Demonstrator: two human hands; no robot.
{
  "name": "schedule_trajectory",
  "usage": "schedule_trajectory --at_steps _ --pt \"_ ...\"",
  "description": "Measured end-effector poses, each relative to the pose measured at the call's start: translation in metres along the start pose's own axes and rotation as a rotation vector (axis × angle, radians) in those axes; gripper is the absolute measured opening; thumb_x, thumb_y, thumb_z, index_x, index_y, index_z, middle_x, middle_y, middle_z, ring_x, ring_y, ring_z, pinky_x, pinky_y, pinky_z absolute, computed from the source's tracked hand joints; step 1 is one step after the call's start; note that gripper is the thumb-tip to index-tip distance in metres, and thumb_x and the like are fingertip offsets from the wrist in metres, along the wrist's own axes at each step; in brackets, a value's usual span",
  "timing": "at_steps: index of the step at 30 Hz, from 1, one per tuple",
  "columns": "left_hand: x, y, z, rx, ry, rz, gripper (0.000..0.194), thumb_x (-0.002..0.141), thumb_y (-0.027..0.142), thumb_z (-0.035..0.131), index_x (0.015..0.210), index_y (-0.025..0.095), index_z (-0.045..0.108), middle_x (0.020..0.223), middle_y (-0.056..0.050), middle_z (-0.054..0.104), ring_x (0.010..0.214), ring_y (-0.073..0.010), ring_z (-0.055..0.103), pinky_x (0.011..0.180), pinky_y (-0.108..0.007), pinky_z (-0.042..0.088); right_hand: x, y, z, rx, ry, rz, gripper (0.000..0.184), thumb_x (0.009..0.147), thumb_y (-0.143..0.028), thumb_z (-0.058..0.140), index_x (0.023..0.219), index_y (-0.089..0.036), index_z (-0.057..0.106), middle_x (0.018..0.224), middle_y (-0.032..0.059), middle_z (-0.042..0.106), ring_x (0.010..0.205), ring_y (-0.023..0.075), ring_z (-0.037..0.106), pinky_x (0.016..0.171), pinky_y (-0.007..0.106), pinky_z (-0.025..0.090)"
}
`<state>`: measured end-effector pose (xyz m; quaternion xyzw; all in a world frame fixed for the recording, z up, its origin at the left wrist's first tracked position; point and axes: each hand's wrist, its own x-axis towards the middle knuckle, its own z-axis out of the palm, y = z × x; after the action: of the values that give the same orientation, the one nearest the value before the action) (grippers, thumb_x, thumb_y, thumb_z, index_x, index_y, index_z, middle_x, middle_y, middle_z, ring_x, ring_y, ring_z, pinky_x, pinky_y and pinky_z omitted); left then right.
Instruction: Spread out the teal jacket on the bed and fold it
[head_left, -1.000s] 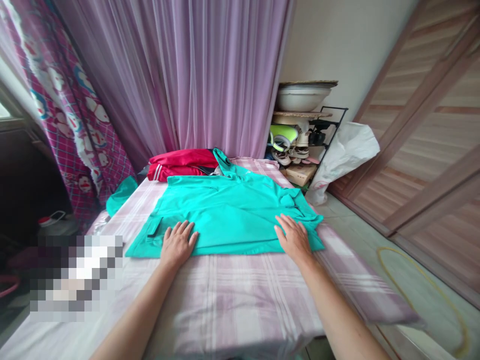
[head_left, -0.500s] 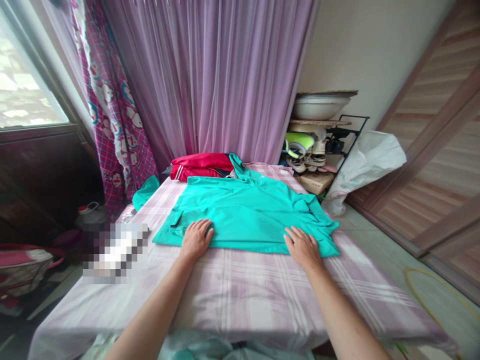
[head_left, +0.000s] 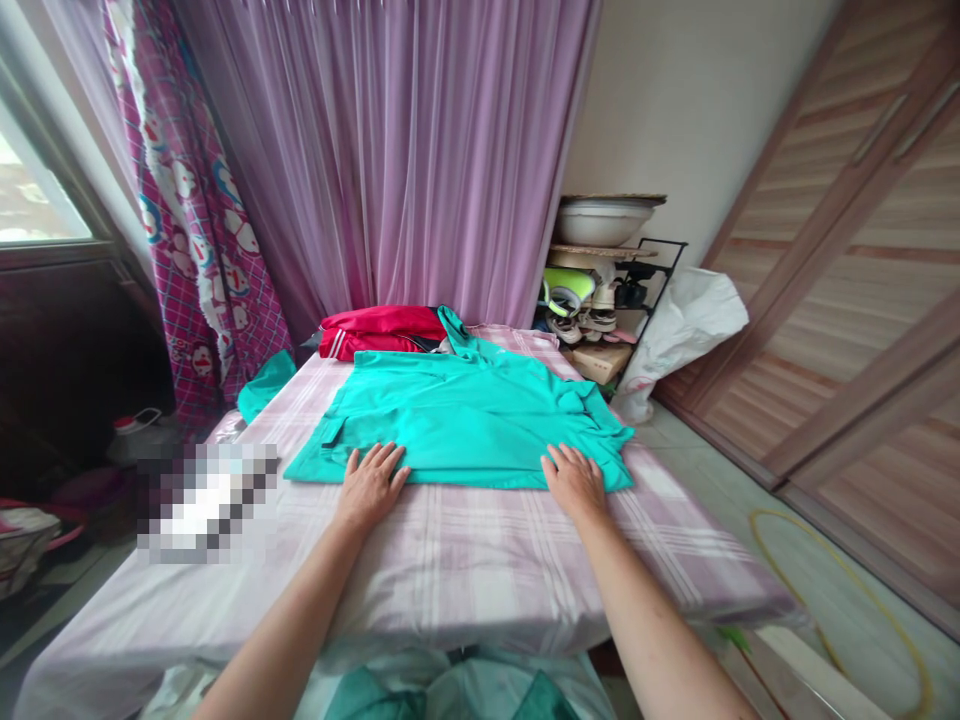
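Note:
A turquoise garment (head_left: pixel 450 410), looking like a collared jacket or shirt, lies spread on the checked tablecloth (head_left: pixel 465 570). Its collar end points toward the curtain, and a dark strip, perhaps a pocket edge, shows near its left side. My left hand (head_left: pixel 373 482) rests palm down on the near edge, left of the middle, fingers spread. On the same edge farther right, my right hand (head_left: pixel 574 480) lies flat with its fingers apart. Neither hand grips the cloth. Behind the garment's collar sits a folded red garment (head_left: pixel 382 325) with white stripes.
A blurred-out object (head_left: pixel 206 500) lies at the table's left. Past the far right corner stands a rack (head_left: pixel 600 300) with shoes and a white basin (head_left: pixel 604 222), beside a white sack (head_left: pixel 686 325). A purple curtain (head_left: pixel 420 150) hangs behind the table.
The view has turned slightly right, so everything sits farther left. Both hands stay flat on the garment's near edge, shifted slightly toward its border.

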<state>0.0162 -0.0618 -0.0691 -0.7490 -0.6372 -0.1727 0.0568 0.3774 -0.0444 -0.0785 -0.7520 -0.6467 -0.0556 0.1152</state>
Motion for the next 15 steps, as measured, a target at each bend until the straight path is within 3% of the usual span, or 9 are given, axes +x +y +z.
schedule_trajectory --at_steps 4,9,15 --pt "0.006 0.0 -0.006 0.017 -0.111 -0.045 0.049 0.099 0.048 0.037 0.142 0.031 0.052 0.151 -0.004 0.047 0.143 -0.0288 0.037 0.118 -0.059 0.019 -0.003 0.0 0.003 -0.013 0.036 0.003 0.047 0.1 -0.041 0.035 0.136 -0.024 0.059 0.145 0.0083 0.055 0.134 0.0252 0.045 0.11 0.044 0.029" --pt "0.023 -0.007 -0.015 0.038 -0.241 -0.044 0.05 0.099 0.051 0.035 0.144 0.033 0.048 0.155 -0.003 0.043 0.145 -0.0281 0.034 0.117 -0.058 0.022 -0.004 0.001 0.005 -0.022 0.075 0.0 0.046 0.1 -0.041 0.037 0.133 -0.021 0.062 0.142 0.0101 0.058 0.131 0.0259 0.048 0.109 0.044 0.029" --pt "0.045 -0.008 -0.018 0.077 -0.248 -0.056 0.044 0.096 0.049 0.045 0.137 0.036 0.054 0.15 -0.001 0.05 0.142 -0.0266 0.04 0.115 -0.051 0.03 -0.005 0.004 0.009 -0.027 0.123 -0.007 0.047 0.1 -0.042 0.035 0.128 -0.021 0.066 0.138 0.0116 0.061 0.128 0.0276 0.05 0.107 0.044 0.03"
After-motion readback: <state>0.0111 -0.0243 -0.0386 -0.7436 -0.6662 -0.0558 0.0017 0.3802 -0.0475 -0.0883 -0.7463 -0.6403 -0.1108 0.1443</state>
